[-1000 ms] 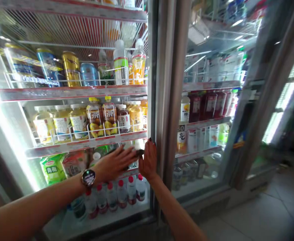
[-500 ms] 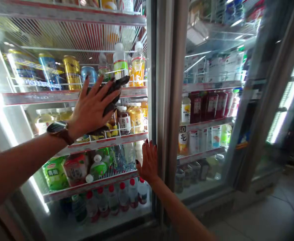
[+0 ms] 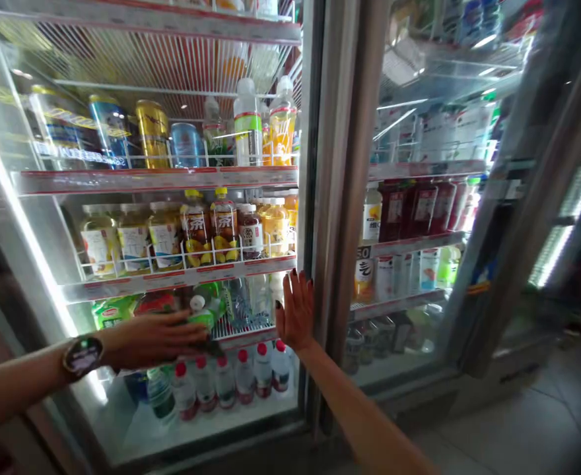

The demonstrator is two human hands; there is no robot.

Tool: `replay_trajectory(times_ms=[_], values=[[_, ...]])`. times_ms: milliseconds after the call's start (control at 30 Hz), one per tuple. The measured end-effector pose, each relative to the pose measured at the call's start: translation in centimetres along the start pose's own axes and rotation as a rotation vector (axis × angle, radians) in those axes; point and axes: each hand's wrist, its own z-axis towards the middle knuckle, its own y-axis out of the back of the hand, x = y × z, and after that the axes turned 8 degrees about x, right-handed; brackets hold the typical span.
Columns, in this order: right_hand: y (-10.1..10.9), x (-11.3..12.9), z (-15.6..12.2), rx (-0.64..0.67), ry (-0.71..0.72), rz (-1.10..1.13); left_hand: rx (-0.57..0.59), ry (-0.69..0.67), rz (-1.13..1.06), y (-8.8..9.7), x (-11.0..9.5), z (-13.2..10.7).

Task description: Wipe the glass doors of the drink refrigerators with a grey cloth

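The left hand has dropped from the tea-bottle shelf down to the lower part of the glass fridge door, and its wrist has swung toward the left edge of the view, while the right hand has stayed at about the same height. The left hand now lies almost flat across the glass, fingers pointing toward three o'clock, with a dark crumpled cloth showing just under the fingertips. Most of the cloth is hidden, and it cannot be told whether the fingers are clamping it or only pressing it to the pane. A round smartwatch sits on that wrist. The right hand stands upright and open, fingers spread, palm on the glass just beside the steel door frame, and it holds nothing. From the right hand, the cloth lies at about eight o'clock. Behind the glass, bottled tea with yellow caps stands at ten o'clock from the right hand, on a shelf with a red-edged price strip. Water bottles with red caps stand at four o'clock from the left hand. A second glass door rises at two o'clock from the right hand.
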Motion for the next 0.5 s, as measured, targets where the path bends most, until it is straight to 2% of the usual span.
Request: replay_trajectory(times_ms=[67,133,167,200,233,300,367,433,500], values=[[0.0,0.0,-0.1,0.002,-0.008,-0.015,-0.027,0.231,-0.033,4.3,6.1,0.3],[-0.1,-0.1,-0.3,0.002,-0.014,-0.032,-0.128,0.585,-0.048,7.7,11.1,1.6],[-0.1,-0.1,-0.3,-0.003,-0.015,-0.039,-0.193,0.722,-0.044,8.6,12.5,2.4],[-0.1,-0.2,-0.3,-0.008,-0.013,-0.043,-0.251,0.828,-0.034,8.9,13.1,3.3],[-0.2,-0.2,-0.4,-0.012,-0.010,-0.046,-0.293,0.881,-0.020,8.6,12.6,4.1],[-0.3,-0.2,-0.4,-0.021,-0.005,-0.058,-0.277,0.813,-0.003,6.4,9.2,5.4],[-0.3,-0.3,-0.4,-0.023,0.002,-0.077,-0.155,0.596,0.001,2.7,3.4,5.8],[-0.3,-0.3,-0.4,-0.020,0.006,-0.094,-0.074,0.372,0.002,-1.1,-2.8,5.0],[-0.3,-0.3,-0.4,-0.015,0.012,-0.101,-0.039,0.193,-0.047,-3.8,-7.2,2.8]])
